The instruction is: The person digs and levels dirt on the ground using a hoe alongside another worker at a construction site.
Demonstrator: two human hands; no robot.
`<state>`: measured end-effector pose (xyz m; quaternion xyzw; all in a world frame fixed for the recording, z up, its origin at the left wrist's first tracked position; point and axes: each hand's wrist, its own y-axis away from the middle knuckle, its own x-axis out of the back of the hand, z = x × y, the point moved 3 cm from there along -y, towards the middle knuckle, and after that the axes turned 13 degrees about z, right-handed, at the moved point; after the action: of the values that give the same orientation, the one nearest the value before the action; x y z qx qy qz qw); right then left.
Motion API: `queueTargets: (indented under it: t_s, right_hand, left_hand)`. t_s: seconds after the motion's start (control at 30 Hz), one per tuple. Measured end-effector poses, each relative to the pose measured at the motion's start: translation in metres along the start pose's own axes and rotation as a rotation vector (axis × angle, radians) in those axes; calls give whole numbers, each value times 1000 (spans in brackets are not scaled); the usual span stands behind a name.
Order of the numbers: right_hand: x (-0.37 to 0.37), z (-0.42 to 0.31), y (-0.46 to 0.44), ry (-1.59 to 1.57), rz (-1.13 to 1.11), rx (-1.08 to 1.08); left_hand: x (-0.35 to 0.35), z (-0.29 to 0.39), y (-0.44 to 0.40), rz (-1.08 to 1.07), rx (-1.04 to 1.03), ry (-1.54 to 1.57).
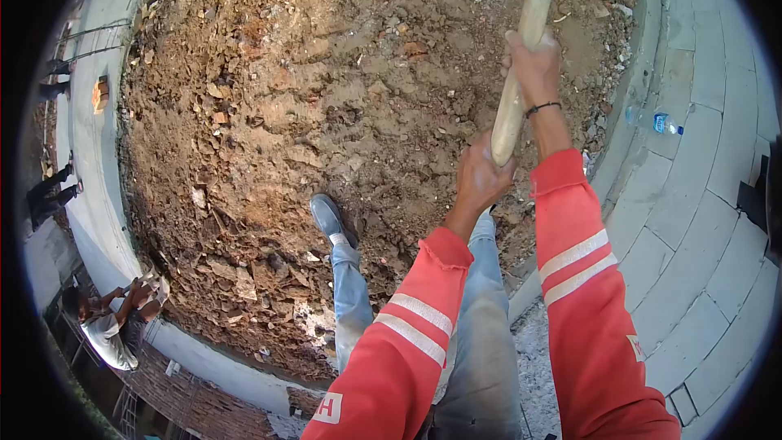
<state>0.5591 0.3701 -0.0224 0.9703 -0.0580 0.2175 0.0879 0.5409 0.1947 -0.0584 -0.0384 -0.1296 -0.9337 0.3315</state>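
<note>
Sunlit rubble-strewn soil (261, 138), pale curb (91, 138) at left, grey paving slabs (692, 179) at right

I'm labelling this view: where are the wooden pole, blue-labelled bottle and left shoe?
Wooden pole (508, 118): head view, lower part.
Blue-labelled bottle (661, 123): head view, its label.
Left shoe (326, 213): head view, its upper.

"How does the pole (533, 12) look?"
"Smooth, matt wood."
"And the ground (326, 114)?"
"Rough, crumbly soil, matt."
"The sleeves (432, 310)?"
"Matt red cloth. The bottle (666, 124) at right is clear, glossy plastic."
</note>
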Motion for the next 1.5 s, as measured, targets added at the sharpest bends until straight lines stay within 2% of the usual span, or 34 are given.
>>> queueTargets:
  t_s: [0.07,0.1,0.13,0.17,0.2,0.23,0.3,0.33,0.4,0.47,0.53,0.57,0.63,0.7,0.73,0.77,0.83,0.9,1.0,1.03,1.1,1.13,1.17,1.23,1.27,1.3,1.33,1.37,1.4,1.47,1.5]
  right_hand:
    - [-21,89,57,113,-77,-223]
    - [-25,140,97,208,-163,-383]
    - [-23,184,146,182,-328,-670]
    - [-20,205,189,137,-351,-839]
    - [-25,220,219,198,-309,-762]
    - [-32,201,228,114,-238,-813]
    - [-21,181,249,75,-165,-915]
    - [-22,176,258,-46,-192,-1059]
    - [-33,159,256,-225,-178,-1224]
    - [-25,176,315,-83,-193,-1252]
    - [-15,163,367,-76,-117,-1128]
    - [-11,145,373,-78,-64,-1113]
    - [8,102,371,-145,33,-1048]
    - [23,44,327,-354,61,-892]
    - [32,21,298,-414,80,-781]
    - [37,-10,265,-447,85,-608]
    - [42,-55,200,-313,87,-211]
    - [32,-82,147,-233,139,-63]
    - [9,-58,82,-206,39,-68]
    - [-1,-50,69,-179,28,-56]
    - [-23,-4,58,-95,-19,-167]
    - [-33,26,72,-60,-63,-268]
    - [-45,64,95,-25,-103,-373]
    - [-53,181,170,50,-240,-694]
    - [-50,214,229,247,-284,-880]
    - [-49,234,277,247,-283,-888]
    - [-51,237,315,259,-180,-871]
    - [-50,215,337,228,-183,-830]
    - [-42,199,363,261,-143,-849]
    - [-18,154,413,57,-96,-1077]
    - [-9,156,431,82,-113,-1092]
  left_hand:
    - [30,-51,64,-72,312,-204]
    - [50,-52,102,-93,432,-358]
    - [70,-55,143,-60,558,-396]
    - [93,-58,172,-90,516,-526]
    - [119,-63,192,-119,496,-528]
    - [134,-74,182,-132,449,-512]
    - [167,-36,166,-266,749,-363]
    - [182,-17,177,-235,634,-463]
    - [213,30,214,-229,636,-384]
    - [258,33,268,-296,715,-566]
    - [305,41,282,-353,719,-473]
    - [324,34,285,-350,718,-467]
    - [349,12,301,-522,654,-564]
    - [328,-11,282,-479,423,-464]
    - [306,-23,268,-430,322,-403]
    - [275,-20,229,-475,284,-364]
    - [209,-15,153,-386,36,-192]
    - [149,-11,92,-254,-27,-56]
    - [92,-2,38,-163,-62,24]
    - [89,-7,43,-155,-44,22]
    - [89,-16,49,-118,67,-44]
    - [97,-25,65,-95,128,-107]
    - [108,-36,88,-113,278,-215]
    - [139,-56,152,-184,577,-397]
    - [158,-58,192,-181,584,-500]
    - [187,-75,230,-165,622,-582]
    - [223,-90,243,-290,738,-435]
    - [251,-71,249,-199,565,-560]
    - [275,-48,248,-312,726,-460]
    - [314,-24,282,-414,909,-425]
    - [323,-8,286,-411,845,-473]
